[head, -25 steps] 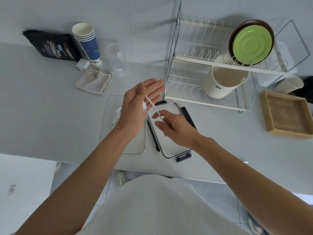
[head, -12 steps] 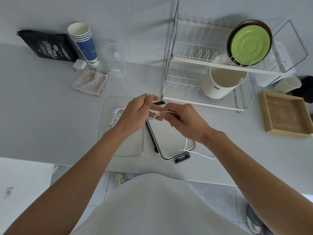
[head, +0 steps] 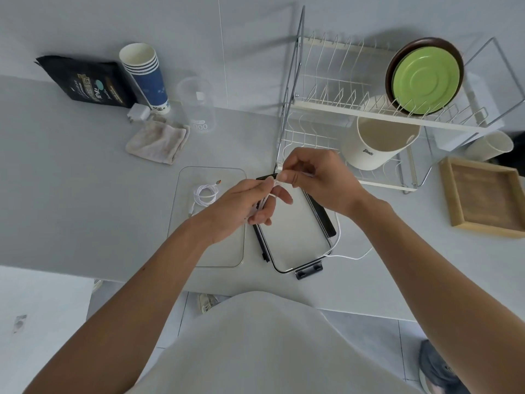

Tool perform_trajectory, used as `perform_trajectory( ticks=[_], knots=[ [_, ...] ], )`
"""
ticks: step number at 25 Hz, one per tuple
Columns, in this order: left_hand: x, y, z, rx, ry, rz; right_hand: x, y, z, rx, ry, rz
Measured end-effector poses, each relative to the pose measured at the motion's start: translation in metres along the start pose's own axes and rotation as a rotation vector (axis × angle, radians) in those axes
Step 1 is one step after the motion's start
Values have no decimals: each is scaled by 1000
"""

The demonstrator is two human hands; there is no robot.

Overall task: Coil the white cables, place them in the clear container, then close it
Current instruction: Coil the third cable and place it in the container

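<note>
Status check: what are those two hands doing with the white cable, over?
Left hand, right hand both pinch white cable above lid; its tail trails on counter. Coiled cable lies in clear container, lid off. Nothing blocking.

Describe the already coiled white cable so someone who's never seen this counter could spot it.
Left of the wire dish rack, a clear container sits on the counter. The coiled cable lies inside it, toward the far end. Unlike the other white cable, trailing loose across the counter, it's an untouched ring.
</note>
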State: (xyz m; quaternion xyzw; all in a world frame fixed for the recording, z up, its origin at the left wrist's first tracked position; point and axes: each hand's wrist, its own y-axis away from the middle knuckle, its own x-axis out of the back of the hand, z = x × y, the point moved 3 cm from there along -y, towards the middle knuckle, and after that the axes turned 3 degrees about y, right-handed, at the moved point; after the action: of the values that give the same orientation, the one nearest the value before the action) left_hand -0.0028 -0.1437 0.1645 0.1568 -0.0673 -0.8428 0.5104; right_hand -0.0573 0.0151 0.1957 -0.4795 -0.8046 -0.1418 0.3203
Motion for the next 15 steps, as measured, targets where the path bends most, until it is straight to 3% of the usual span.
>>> perform_trajectory(
  ticks=[7,15],
  knots=[
    [-13,3,10,-56,275,-100,-10,-6,16,-97,-239,111],
    [-4,-6,16,-260,533,109,-59,14,23,-209,-257,30]
  ],
)
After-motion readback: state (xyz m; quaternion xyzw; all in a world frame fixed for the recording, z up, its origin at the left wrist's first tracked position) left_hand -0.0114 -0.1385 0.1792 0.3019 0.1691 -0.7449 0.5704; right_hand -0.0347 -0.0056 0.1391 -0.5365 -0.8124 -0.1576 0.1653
